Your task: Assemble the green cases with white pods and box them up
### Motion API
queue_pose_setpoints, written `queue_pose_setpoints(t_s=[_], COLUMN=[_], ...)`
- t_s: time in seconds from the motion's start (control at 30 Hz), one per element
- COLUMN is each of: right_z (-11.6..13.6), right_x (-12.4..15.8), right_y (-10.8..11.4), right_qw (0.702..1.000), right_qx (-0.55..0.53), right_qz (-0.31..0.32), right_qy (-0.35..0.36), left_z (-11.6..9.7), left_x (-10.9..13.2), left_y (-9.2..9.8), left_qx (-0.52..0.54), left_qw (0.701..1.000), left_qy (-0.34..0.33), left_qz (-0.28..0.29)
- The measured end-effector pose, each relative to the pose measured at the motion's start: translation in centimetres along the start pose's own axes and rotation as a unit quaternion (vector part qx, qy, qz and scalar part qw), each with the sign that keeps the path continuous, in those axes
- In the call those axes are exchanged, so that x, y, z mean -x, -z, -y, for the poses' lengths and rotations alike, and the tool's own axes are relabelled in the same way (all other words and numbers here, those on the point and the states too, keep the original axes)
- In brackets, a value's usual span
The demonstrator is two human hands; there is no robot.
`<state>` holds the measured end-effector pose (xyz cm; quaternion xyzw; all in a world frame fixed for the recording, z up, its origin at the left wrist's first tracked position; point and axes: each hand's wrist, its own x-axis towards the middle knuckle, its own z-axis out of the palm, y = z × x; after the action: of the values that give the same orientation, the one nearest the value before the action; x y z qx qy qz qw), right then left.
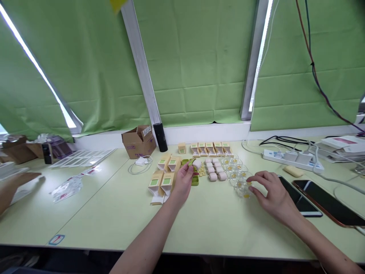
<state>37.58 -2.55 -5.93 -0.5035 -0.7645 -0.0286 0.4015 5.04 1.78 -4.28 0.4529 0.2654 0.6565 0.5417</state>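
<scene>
Pale green laminate is covering the worktop [199, 224]. Near its middle, toward the far edge, the left hand [184, 182] is pinching a pale pink rounded block [196, 164] between thumb and fingertips, holding it just above a small green plastic tray [195, 180]. The right hand [270, 192] is lying spread with curved fingers, its fingertips touching a cluster of clear plastic cups with yellow centres [241, 184] and gripping nothing. Between the two hands, more pink blocks [214, 170] are sitting in short rows, and cream cartons with green labels [161, 182] are lying just beside the left wrist. Two dark phones [316, 199] are resting toward the right edge, and another person's hand [13, 186] is showing at the left edge. Judging by the grip, the block is best held lightly by its sides and kept level over the tray. The right fingertips are best pressing only gently, since the light cups are likely to slide.
</scene>
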Motion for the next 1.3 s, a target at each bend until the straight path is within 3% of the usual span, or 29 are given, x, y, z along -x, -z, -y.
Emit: queue_pose_setpoints(t_s=[0.23,0.37,0.43,0.53,0.67,0.77,0.87,1.1,1.3], right_z=[-1.4,-0.8,0.2,2.5,6.0,8.1,9.1,9.1,9.3], right_x=[2.1,2.2,2.0,1.0,-1.2,-3.3,-5.7,-8.8,-7.3], right_y=[-1.8,-1.8,-1.3,-0.4,-0.4,-1.8,-4.2,-9.7,-10.4], right_qw=[0.999,0.992,0.974,0.905,0.775,0.663,0.599,0.555,0.595], right_qx=[0.012,-0.096,-0.190,-0.382,-0.586,-0.705,-0.757,-0.771,-0.745], right_qz=[0.042,0.049,0.054,0.061,0.073,0.111,0.116,0.030,0.029], right_qy=[-0.014,-0.066,-0.111,-0.177,-0.226,-0.226,-0.235,-0.311,-0.300], left_z=[0.1,0.1,0.2,0.2,0.2,0.2,0.1,-0.2,-0.1], left_x=[-0.1,-0.1,-0.1,-0.2,-0.2,-0.2,-0.2,-0.4,-0.4], left_y=[0.1,0.1,0.1,0.1,0.2,0.3,0.4,0.5,0.6], left_qx=[-0.004,-0.008,-0.008,-0.007,-0.009,-0.005,0.005,0.011,-0.001], left_qw=[1.000,1.000,1.000,1.000,1.000,1.000,1.000,0.998,0.997], left_qy=[0.006,0.001,0.001,0.002,0.002,0.002,-0.003,-0.020,-0.031], left_qz=[-0.012,-0.006,-0.005,-0.006,-0.011,-0.018,-0.029,-0.058,-0.071])
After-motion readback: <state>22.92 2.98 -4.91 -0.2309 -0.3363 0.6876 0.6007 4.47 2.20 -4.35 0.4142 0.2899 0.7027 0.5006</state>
